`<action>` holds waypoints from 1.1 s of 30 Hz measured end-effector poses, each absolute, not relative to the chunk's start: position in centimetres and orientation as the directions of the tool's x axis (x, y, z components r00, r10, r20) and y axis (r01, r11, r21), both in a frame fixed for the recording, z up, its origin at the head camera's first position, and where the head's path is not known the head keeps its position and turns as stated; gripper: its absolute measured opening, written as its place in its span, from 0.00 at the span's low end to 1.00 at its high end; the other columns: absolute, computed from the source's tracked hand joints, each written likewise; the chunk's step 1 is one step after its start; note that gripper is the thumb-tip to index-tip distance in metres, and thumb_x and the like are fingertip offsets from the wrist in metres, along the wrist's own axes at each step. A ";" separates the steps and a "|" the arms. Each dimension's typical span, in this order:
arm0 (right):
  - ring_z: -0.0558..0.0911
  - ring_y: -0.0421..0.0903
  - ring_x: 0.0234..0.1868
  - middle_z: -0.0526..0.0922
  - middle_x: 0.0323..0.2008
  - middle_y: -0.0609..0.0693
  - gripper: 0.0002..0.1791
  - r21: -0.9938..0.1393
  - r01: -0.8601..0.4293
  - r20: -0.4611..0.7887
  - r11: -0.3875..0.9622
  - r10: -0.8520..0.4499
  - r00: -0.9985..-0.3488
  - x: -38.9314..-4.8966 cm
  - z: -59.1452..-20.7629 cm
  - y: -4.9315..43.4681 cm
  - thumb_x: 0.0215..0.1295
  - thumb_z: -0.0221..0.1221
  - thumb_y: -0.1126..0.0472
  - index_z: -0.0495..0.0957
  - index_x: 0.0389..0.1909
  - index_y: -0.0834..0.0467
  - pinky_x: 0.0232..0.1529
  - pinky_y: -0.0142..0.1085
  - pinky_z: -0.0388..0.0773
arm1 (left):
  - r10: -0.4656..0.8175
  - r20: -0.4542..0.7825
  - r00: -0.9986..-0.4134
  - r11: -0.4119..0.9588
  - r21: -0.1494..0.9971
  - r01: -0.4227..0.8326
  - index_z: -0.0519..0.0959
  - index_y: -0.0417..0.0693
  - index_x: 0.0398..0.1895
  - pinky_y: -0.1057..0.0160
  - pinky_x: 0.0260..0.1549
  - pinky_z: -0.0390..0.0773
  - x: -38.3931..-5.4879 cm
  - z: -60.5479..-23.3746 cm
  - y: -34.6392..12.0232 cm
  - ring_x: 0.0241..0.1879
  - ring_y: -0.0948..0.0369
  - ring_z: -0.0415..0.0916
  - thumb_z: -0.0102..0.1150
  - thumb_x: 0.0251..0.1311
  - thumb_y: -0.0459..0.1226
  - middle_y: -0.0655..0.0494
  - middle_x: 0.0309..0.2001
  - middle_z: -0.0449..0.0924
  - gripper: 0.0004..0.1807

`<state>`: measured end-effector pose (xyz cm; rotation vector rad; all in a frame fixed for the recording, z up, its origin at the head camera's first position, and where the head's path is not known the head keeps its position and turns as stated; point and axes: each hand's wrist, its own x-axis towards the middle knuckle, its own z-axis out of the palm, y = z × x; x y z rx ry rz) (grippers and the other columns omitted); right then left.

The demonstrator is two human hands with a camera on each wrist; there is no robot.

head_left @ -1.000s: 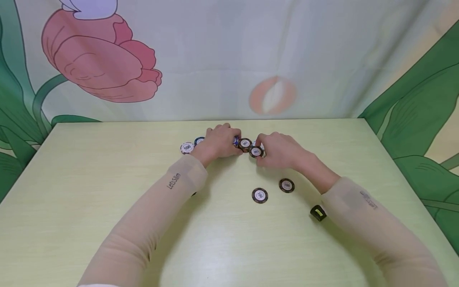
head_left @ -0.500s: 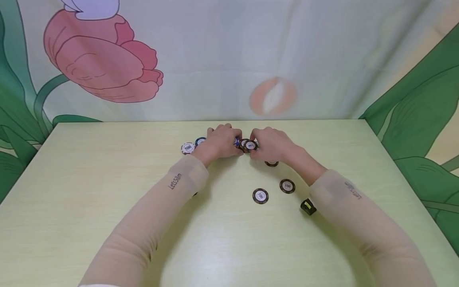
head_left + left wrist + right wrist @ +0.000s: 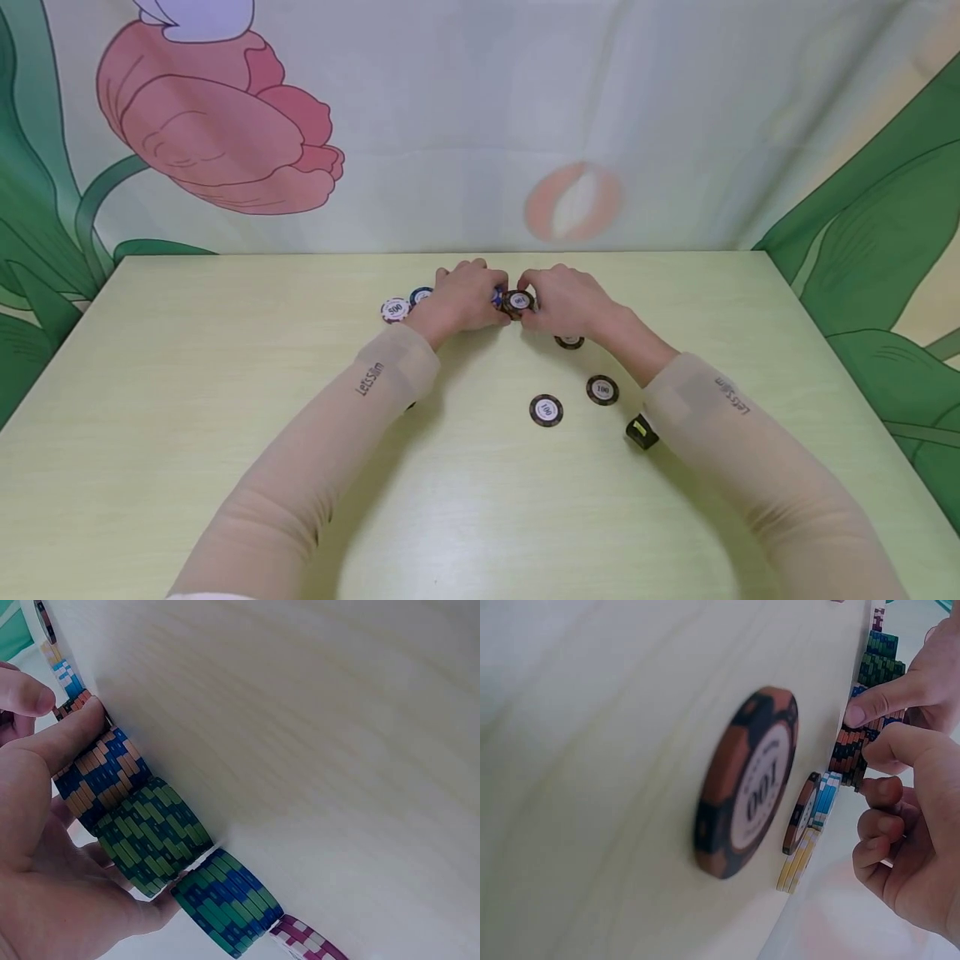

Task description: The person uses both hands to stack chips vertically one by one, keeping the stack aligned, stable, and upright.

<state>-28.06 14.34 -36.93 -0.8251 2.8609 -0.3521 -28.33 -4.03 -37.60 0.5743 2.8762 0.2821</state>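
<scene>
In the head view my left hand (image 3: 468, 296) is at the row of poker chip stacks at the back of the table. Its thumb and fingers hold a stack: in the left wrist view the thumb lies across the orange-and-black stack (image 3: 79, 701), beside the blue-and-orange stack (image 3: 105, 780). My right hand (image 3: 566, 300) meets it from the right, pinching a dark poker chip (image 3: 519, 301) at the top of the orange-and-black stack. In the right wrist view its thumb and forefinger are right at that stack's top edge (image 3: 849, 754). The fingers hide part of the chip.
Loose 100 chips (image 3: 546, 410) (image 3: 602, 390) lie in front, another chip (image 3: 569, 342) under the right wrist. A white 500 chip (image 3: 395, 310) is at the row's left end. Light-blue (image 3: 826, 799) and yellow stacks (image 3: 798, 862) stand beside the right hand. A black device (image 3: 642, 432) hangs at the right cuff.
My right hand has moved left with a 100 chip and brought it onto the stack beside my left hand. A loose chip has come into view under the right wrist. The left hand stays.
</scene>
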 end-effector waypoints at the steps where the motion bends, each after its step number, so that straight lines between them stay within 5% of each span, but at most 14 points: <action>1: 0.78 0.46 0.25 0.82 0.26 0.49 0.25 -0.263 -0.506 -0.071 0.822 -0.539 -0.839 -28.1 -37.0 14.4 0.64 0.65 0.55 0.78 0.59 0.62 0.28 0.42 0.77 | 0.395 -0.152 -0.906 0.907 0.222 0.358 0.79 0.56 0.53 0.41 0.56 0.66 -28.3 -37.6 -4.0 0.57 0.49 0.69 0.70 0.63 0.51 0.51 0.53 0.74 0.20; 10: 0.83 0.47 0.32 0.84 0.32 0.50 0.25 -0.287 -0.464 -0.077 0.838 -0.503 -0.861 -28.2 -37.2 14.9 0.65 0.68 0.50 0.80 0.55 0.62 0.32 0.43 0.79 | 0.397 -0.148 -0.906 0.906 0.224 0.360 0.79 0.56 0.54 0.40 0.56 0.65 -28.3 -37.7 -4.1 0.56 0.50 0.69 0.71 0.62 0.51 0.51 0.52 0.74 0.21; 33: 0.81 0.45 0.28 0.83 0.28 0.49 0.24 -0.327 -0.485 -0.026 0.811 -0.521 -0.853 -28.0 -37.6 14.8 0.66 0.68 0.50 0.81 0.56 0.63 0.27 0.42 0.77 | 0.407 -0.133 -0.904 0.898 0.240 0.369 0.80 0.56 0.52 0.40 0.55 0.65 -28.3 -37.8 -4.2 0.54 0.51 0.69 0.71 0.61 0.51 0.51 0.49 0.73 0.20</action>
